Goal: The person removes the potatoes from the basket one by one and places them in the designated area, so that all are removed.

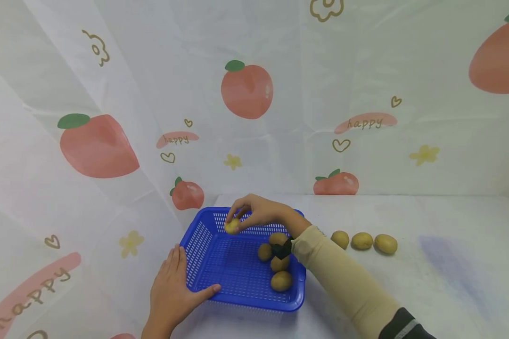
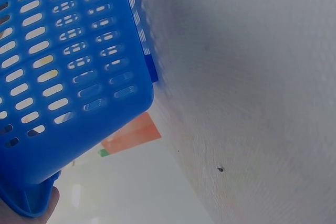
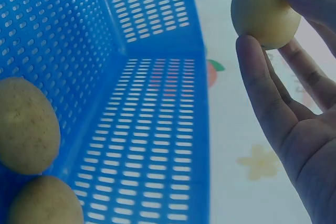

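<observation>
The blue basket (image 1: 237, 268) is steadied by the flat, spread left hand (image 1: 174, 287). A potato (image 1: 232, 226) is pinched by the right hand (image 1: 260, 213) over the basket's far-left part, probably not yet touching; lowering and release seem needed.

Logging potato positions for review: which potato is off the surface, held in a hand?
The potato pinched by the right hand above the blue basket's far-left corner; the rest lie down.
</observation>
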A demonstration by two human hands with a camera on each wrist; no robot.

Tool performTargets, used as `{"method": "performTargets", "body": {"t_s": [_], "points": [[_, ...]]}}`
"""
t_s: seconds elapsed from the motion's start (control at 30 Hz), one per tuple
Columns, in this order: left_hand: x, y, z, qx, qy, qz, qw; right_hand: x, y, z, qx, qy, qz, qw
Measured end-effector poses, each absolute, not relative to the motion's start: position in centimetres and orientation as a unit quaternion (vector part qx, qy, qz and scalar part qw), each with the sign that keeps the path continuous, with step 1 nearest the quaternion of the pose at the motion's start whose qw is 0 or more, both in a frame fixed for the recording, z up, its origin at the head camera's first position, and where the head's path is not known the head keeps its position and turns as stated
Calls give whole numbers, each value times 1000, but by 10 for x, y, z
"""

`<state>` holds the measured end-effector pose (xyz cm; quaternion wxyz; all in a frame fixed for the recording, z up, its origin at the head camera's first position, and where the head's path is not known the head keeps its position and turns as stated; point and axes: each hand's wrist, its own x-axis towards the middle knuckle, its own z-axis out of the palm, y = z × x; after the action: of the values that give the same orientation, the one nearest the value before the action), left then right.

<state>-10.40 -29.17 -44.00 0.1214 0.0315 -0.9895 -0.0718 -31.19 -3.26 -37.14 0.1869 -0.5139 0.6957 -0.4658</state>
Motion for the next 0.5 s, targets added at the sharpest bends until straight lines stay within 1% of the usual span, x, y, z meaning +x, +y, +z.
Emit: {"method": "performTargets", "body": {"t_s": [0.27,0.5], "points": [[-104,-293,-441,29,-989,-72,122,-306,-17,-361,-543,668,-488,145],[-105,-293,-442,30,-990,-72,118,-295,4,-353,-535,650,-521,139]]}}
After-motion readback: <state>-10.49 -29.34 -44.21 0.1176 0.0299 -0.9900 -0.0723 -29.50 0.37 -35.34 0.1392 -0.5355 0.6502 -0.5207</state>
